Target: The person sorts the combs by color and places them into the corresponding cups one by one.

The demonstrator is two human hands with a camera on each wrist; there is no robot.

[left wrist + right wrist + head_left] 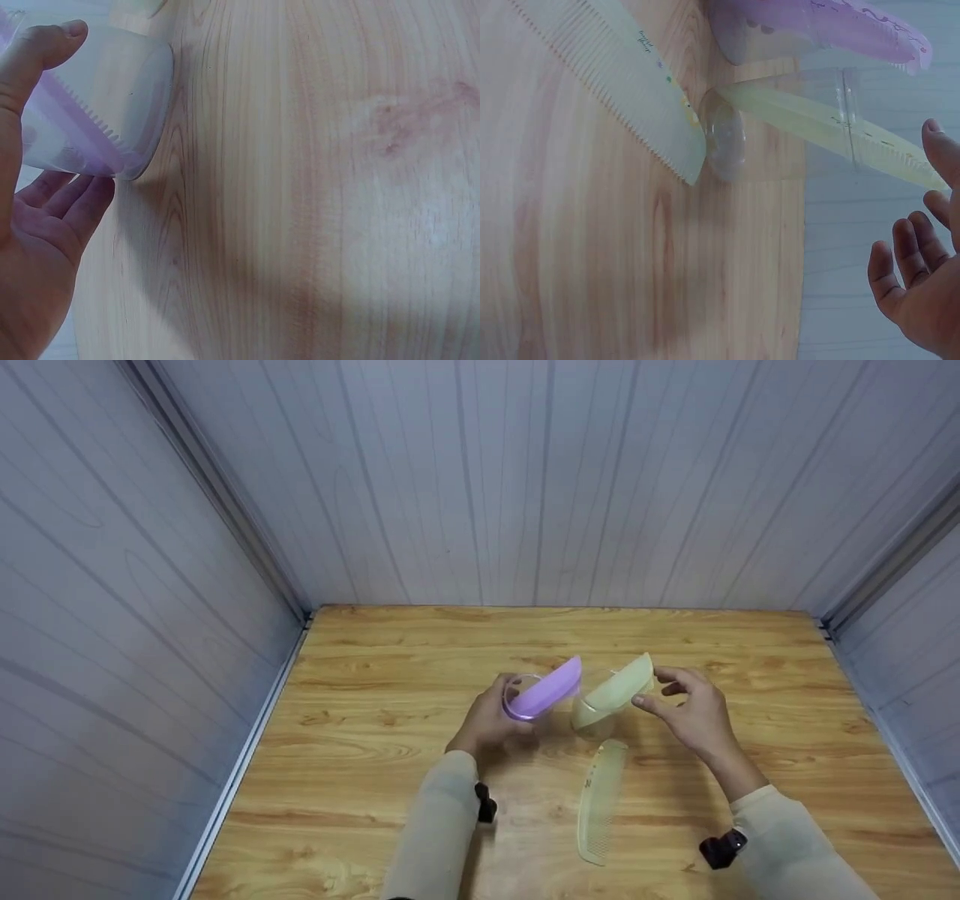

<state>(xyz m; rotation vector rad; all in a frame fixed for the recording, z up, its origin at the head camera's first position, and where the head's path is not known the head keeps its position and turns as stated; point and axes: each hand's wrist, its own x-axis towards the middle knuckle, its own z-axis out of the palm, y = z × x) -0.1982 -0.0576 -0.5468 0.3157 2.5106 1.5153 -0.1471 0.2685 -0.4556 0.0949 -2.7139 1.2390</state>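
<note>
My left hand grips a clear cup from its left side, thumb on one side and fingers on the other. A purple comb leans inside that cup with its upper end above the rim. Beside it on the table stands a second clear cup, holding a slanted pale yellow-green comb. My right hand is at that comb's upper end, thumb and forefinger spread to either side; whether they touch it is unclear. Another pale yellow-green comb lies flat on the table, nearer to me.
The wood-grain table meets a pale panelled wall at the back. Similar panels rise on the left and right sides. Dark wrist cameras sit on both sleeves.
</note>
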